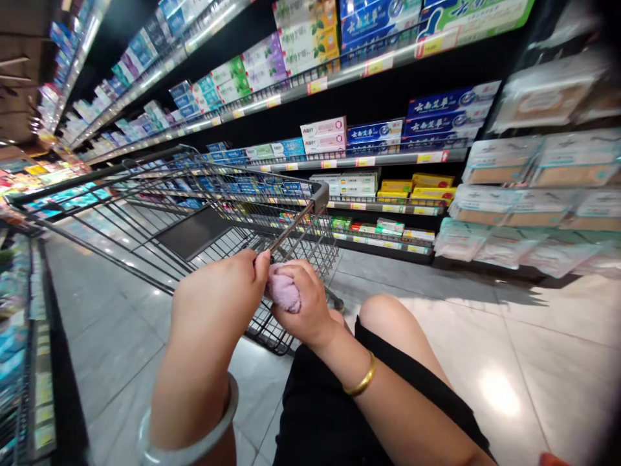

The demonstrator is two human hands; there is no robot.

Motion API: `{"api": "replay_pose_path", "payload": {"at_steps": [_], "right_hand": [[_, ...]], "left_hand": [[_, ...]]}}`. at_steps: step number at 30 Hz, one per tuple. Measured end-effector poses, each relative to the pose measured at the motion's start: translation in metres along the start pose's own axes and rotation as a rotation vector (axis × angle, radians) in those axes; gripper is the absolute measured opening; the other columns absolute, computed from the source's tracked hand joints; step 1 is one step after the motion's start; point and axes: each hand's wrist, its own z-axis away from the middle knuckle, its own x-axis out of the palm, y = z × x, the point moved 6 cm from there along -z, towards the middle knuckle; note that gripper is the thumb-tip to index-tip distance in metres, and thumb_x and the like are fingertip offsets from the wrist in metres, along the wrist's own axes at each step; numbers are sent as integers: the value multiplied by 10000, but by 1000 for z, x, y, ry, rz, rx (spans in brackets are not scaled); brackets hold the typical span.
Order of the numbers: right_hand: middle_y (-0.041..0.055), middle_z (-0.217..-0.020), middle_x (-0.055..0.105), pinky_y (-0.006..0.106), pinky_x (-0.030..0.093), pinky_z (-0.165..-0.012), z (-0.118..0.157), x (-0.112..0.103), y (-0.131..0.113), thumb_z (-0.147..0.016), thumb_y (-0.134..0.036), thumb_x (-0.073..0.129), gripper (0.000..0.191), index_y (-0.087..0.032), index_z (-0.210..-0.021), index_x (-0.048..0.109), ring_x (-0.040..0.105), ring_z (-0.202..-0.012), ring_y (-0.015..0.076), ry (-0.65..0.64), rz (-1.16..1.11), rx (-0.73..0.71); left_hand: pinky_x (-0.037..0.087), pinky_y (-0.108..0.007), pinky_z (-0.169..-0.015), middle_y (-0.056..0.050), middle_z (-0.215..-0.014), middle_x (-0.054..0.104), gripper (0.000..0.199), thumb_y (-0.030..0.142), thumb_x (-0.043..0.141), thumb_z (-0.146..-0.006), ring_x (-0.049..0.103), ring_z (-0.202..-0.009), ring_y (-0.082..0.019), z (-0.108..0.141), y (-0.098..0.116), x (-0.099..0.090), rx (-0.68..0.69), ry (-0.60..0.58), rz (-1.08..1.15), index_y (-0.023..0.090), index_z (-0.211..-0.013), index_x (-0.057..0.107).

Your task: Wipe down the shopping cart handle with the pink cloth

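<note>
A pale purple cloth [285, 292] is bunched up in my right hand [308, 301], whose fingers curl around it. The cloth is pressed against the edge bar of a metal wire shopping cart [320, 197]. Just left of it, my left hand [218, 285] closes on the same bar, with its thumb close to the cloth; its other fingers are mostly hidden behind the back of the hand. The cart stands tilted across the view, and a dark panel [194, 232] shows within its wires.
Shelves [286, 97] of boxed toothpaste run along the aisle ahead. Bagged goods [514, 207] hang at the right. Another shelf [41, 362] borders the left side. My bent knee [392, 317] is close behind the cart, above grey floor tiles [466, 323].
</note>
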Motion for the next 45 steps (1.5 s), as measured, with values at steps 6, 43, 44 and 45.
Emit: {"api": "replay_pose_path", "payload": {"at_steps": [6,43,44,45], "right_hand": [[69,-1074,669,422,567,-926,1,-24,45,-715,-206,655,390,-238,-1101,607,649,-1014,245,188,157,179],[71,-1114,667,391,591,-893,-5,-2,-10,-711,-219,679,450,-259,-1150,592,654,-1043,242,-101,-3,-100],[69,-1110,670,395,588,-893,-5,-5,-1,-716,-212,677,436,-259,-1141,596,654,-1034,242,-59,35,-55],[67,-1100,671,400,586,-892,-5,-10,10,-720,-201,672,421,-257,-1131,599,653,-1022,241,-5,77,4]], "left_hand": [[221,-350,-572,-103,-859,762,534,480,242,-1050,723,-806,-312,0,-1,1,-13,-10,29,223,-891,682],[254,-347,-564,-103,-845,761,535,475,236,-1051,715,-776,-312,2,-2,2,4,21,-2,224,-920,690],[251,-347,-566,-100,-844,762,534,478,237,-1051,716,-780,-314,2,-2,2,-1,18,-1,228,-919,690],[246,-348,-567,-97,-845,763,534,479,236,-1052,717,-786,-317,2,-2,2,-3,15,1,233,-916,689]]}}
